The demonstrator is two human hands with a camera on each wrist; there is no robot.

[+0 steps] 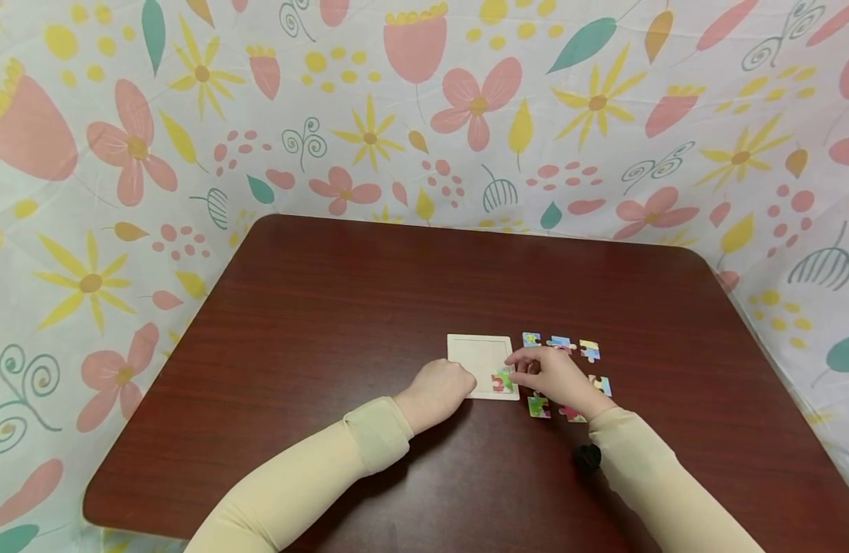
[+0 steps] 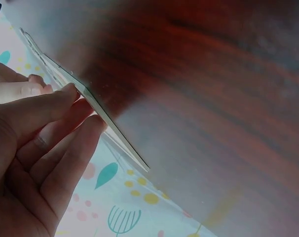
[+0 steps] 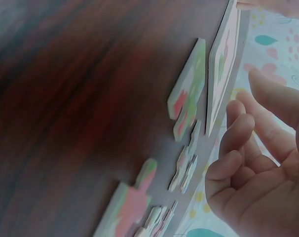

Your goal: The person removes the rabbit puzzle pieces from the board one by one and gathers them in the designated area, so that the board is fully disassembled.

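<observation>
A square wooden puzzle tray (image 1: pixel 474 352) lies flat on the table, with a red-and-green jigsaw piece (image 1: pixel 502 381) in its near right corner. My left hand (image 1: pixel 438 390) is at the tray's near left edge. In the left wrist view its thumb and fingertips pinch the rim of the tray (image 2: pixel 121 138). Over the tray's right edge, close to the placed piece, hovers my right hand (image 1: pixel 554 379). Its fingers (image 3: pixel 238 131) are loosely bent, and the right wrist view shows nothing between them and the thumb.
Several loose jigsaw pieces lie right of the tray, among them a green one (image 1: pixel 539 406), a yellow-and-blue one (image 1: pixel 589 351) and a blue one (image 1: pixel 531 339). Some are partly hidden under my right hand. A flowered cloth (image 1: pixel 411 115) hangs behind the dark wooden table (image 1: pixel 341 299).
</observation>
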